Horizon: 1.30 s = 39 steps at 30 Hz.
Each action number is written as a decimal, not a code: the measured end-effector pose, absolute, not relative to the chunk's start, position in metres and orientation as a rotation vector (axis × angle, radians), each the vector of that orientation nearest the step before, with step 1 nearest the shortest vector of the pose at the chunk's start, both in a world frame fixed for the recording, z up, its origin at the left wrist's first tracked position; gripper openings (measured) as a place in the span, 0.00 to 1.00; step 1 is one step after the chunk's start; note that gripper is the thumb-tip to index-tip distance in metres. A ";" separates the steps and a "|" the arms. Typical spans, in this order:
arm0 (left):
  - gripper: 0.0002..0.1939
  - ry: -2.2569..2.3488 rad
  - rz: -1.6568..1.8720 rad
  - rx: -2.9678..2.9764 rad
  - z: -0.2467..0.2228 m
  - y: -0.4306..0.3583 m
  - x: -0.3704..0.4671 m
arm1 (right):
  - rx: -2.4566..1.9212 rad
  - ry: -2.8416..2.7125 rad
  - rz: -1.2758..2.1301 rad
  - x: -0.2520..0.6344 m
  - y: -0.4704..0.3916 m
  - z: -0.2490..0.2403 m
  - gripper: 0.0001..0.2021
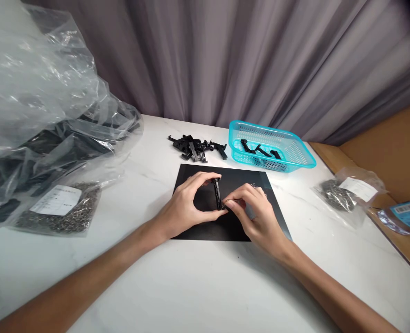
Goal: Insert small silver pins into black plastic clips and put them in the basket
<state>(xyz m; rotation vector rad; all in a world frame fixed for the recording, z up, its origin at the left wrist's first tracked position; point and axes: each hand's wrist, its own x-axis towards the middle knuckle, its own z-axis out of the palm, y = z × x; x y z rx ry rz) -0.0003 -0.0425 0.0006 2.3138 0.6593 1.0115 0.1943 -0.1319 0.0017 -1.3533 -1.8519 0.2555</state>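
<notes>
My left hand (187, 201) holds a narrow black plastic part (217, 193) upright between thumb and fingertips, above a black mat (205, 231). Pinched in my right hand (255, 210) is a thin metal piece (229, 200), whose tip meets the lower end of the plastic part. Fingers hide most of the metal piece, so its exact kind does not show. Behind my right hand, tiny shiny bits (259, 188) lie scattered on the mat.
A pile of black plastic parts (194, 147) lies beyond the mat. Beside it, a turquoise basket (309, 159) holds several similar parts. Bags of small metal pieces lie left (87, 208) and right (336, 196). A large clear bag (52, 83) with black contents stands at left.
</notes>
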 end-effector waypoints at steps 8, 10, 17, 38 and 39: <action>0.31 0.632 1.021 2.353 0.001 -0.043 0.000 | -1.308 -1.909 0.328 0.197 -0.133 0.003 0.06; 0.31 0.615 1.026 2.357 0.001 -0.043 0.000 | -1.278 -1.957 0.331 0.200 -0.132 0.005 0.06; 0.32 0.633 0.959 2.382 -0.001 -0.045 -0.001 | -1.141 -2.200 0.162 0.211 -0.129 0.012 0.08; 0.32 0.545 0.996 2.508 -0.006 -0.047 0.002 | -1.327 -1.709 1.003 0.213 -0.122 0.004 0.11; 0.32 0.558 0.989 2.494 -0.006 -0.047 0.003 | -1.298 -1.672 1.087 0.214 -0.122 0.005 0.12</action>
